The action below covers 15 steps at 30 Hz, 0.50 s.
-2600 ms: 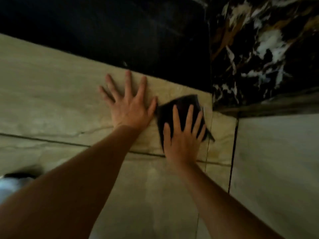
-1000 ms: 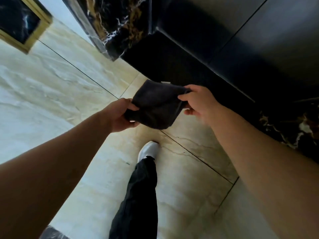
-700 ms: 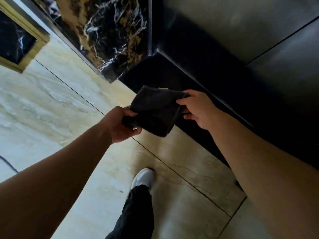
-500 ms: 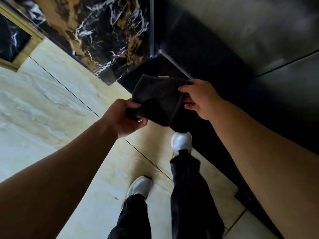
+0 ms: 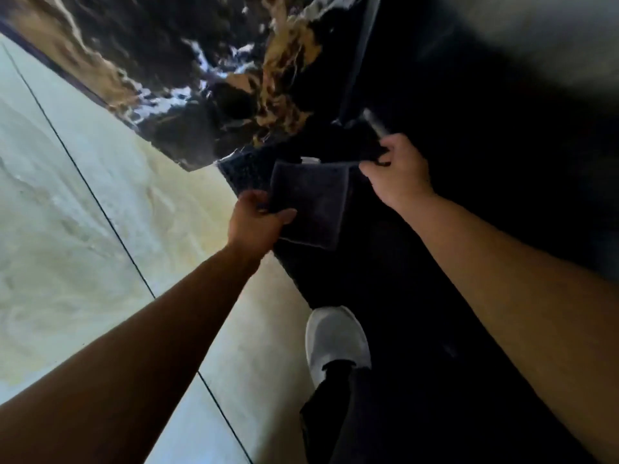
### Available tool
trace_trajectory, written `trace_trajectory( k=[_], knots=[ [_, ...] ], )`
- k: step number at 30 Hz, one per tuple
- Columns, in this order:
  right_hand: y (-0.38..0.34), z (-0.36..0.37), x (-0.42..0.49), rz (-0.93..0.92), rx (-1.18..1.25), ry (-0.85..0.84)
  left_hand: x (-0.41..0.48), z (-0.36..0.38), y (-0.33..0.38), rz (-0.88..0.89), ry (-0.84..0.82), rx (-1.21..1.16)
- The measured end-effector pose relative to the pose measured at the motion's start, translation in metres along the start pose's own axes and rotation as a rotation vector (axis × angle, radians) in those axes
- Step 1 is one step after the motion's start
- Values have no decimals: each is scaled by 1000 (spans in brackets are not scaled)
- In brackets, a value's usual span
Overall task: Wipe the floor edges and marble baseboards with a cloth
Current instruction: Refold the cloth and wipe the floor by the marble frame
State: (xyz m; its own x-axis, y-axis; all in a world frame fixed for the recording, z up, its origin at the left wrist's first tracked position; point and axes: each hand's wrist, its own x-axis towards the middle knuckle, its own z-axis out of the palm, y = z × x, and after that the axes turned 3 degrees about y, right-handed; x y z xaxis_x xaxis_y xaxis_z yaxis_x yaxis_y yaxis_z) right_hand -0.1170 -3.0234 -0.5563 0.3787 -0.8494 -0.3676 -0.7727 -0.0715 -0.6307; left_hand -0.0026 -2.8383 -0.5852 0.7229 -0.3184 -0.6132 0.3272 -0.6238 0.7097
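While between hands [image 5: 258,219] [image 5: 398,172] — cloth [image 5: 308,202] diagonal

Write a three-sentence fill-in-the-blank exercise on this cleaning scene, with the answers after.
1. The left hand and the right hand both grip one dark ____.
2. The shoe below the cloth is ____ in colour.
3. The cloth's lower corner is gripped by the ____ hand.
Missing words: cloth; white; left.
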Motion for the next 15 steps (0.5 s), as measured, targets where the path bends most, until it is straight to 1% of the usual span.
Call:
trace_trajectory(
  k=[1,3,5,7,9,10,11,13,15],
  knots=[
    [17,27,2,-98,-103,24,13,-1,-25,120,78,154],
    [43,65,-7,-318,-281,68,29,-12,-59,310,148,278],
    [52,87,-25,-480,-432,70,37,-33,-77,419,245,428],
    [55,94,-33,-600,-538,-18,40,-58,-90,428,340,660],
    [53,99,-36,-725,-636,-92,36,-85,-102,355,425,832],
    [49,104,-34,-749,-674,-102,34,-98,-107,299,449,903],
    [46,110,-29,-731,-695,-84,36,-108,-113,233,448,972],
    [40,128,-21,-611,-679,-63,39,-123,-123,118,402,1072],
    [33,153,-19,-466,-687,-82,46,-129,-133,63,390,1073]
  ],
)
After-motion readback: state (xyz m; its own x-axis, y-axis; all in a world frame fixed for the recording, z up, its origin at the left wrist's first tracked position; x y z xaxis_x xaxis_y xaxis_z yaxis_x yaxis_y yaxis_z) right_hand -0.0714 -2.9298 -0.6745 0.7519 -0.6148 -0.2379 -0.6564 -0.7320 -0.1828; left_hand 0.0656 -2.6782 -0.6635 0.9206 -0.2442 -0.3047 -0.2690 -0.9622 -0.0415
